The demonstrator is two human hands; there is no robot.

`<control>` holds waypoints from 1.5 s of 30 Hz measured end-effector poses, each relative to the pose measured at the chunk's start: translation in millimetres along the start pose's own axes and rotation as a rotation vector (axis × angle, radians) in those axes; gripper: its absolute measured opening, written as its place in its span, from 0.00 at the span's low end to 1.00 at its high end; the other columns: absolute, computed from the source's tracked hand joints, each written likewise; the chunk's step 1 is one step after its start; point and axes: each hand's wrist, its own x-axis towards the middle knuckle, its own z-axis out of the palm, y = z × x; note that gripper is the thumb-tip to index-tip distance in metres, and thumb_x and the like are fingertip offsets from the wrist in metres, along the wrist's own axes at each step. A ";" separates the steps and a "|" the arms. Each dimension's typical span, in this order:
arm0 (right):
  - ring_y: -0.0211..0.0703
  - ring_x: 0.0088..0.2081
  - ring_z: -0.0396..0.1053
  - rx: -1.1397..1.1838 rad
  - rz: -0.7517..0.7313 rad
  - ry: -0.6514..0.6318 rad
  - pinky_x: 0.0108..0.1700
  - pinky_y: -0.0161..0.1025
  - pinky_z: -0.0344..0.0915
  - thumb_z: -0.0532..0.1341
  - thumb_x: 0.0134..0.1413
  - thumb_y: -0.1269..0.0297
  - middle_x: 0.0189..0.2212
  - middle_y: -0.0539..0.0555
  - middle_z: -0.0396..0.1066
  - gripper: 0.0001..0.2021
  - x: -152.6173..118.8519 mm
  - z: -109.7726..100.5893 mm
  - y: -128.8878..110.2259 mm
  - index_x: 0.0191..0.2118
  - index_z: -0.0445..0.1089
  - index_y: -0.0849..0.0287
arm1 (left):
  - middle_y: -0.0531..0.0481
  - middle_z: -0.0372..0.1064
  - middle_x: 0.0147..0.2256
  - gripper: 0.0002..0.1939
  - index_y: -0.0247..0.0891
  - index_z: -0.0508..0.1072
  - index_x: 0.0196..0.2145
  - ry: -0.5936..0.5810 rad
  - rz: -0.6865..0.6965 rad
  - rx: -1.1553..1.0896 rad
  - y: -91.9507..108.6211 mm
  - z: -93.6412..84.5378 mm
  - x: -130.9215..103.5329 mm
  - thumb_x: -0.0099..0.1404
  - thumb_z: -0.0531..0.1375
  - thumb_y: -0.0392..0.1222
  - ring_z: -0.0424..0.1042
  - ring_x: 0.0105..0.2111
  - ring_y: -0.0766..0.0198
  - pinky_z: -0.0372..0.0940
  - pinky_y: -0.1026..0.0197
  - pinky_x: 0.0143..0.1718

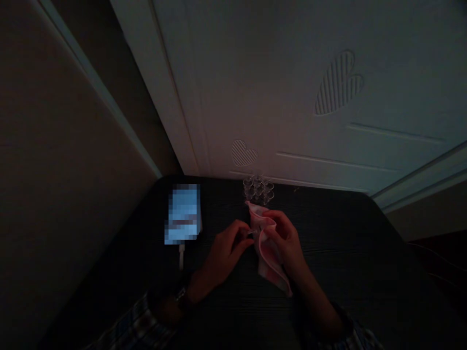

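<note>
My left grip [225, 252] is closed, thumb and fingertips pinching a small clear piece [251, 232]. My right grip [289, 244] is clamped on a pink cloth [274, 270], gathering its upper part into folds while the lower end hangs down toward me. The clear piece sits between my two hands, right at the cloth's left edge; its far end is lost against the folds, so I cannot tell its full shape, or how firmly the cloth presses on it.

As far as I can judge, I am partway through handling this one piece with the cloth: both are in my fingers, and neither is set down. What is left, at the least, is to finish with it and let it go. A cluster of small clear cups [258, 188] stands together at the back of the worktop [343, 238]; whether those are done or waiting, I cannot tell.

The cloth's far corner reaches close to the cups, so a careless swing could knock them. Just behind them rises a white panel [262, 92] with raised hearts, which limits room at the back. To my left lie a lit screen [184, 214], blurred out, and its white cable [181, 256], well apart from the cloth. The dim light makes clear edges hard to read.
</note>
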 end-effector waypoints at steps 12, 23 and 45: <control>0.42 0.40 0.63 -0.019 -0.026 0.013 0.43 0.37 0.59 0.61 0.47 0.66 0.37 0.50 0.65 0.11 -4.2 5.0 -5.2 0.40 0.65 0.54 | 0.58 0.55 0.20 0.17 0.36 0.61 0.31 -0.201 -0.253 -0.572 -12.8 7.9 5.5 0.65 0.44 0.53 0.54 0.17 0.72 0.50 0.68 0.18; 0.41 0.36 0.64 -0.006 -0.007 0.063 0.37 0.35 0.60 0.61 0.47 0.66 0.34 0.50 0.65 0.10 -1.6 3.0 -3.5 0.38 0.64 0.55 | 0.57 0.58 0.25 0.11 0.39 0.64 0.39 -0.018 -0.186 -0.399 -4.8 5.8 7.5 0.60 0.55 0.46 0.56 0.20 0.73 0.52 0.69 0.20; 0.40 0.36 0.64 -0.039 -0.020 0.107 0.37 0.36 0.60 0.61 0.47 0.64 0.34 0.49 0.66 0.10 -0.2 2.3 3.3 0.38 0.64 0.55 | 0.58 0.57 0.24 0.13 0.40 0.63 0.40 -0.021 -0.217 -0.412 -8.8 8.0 8.5 0.59 0.57 0.46 0.56 0.20 0.73 0.51 0.70 0.19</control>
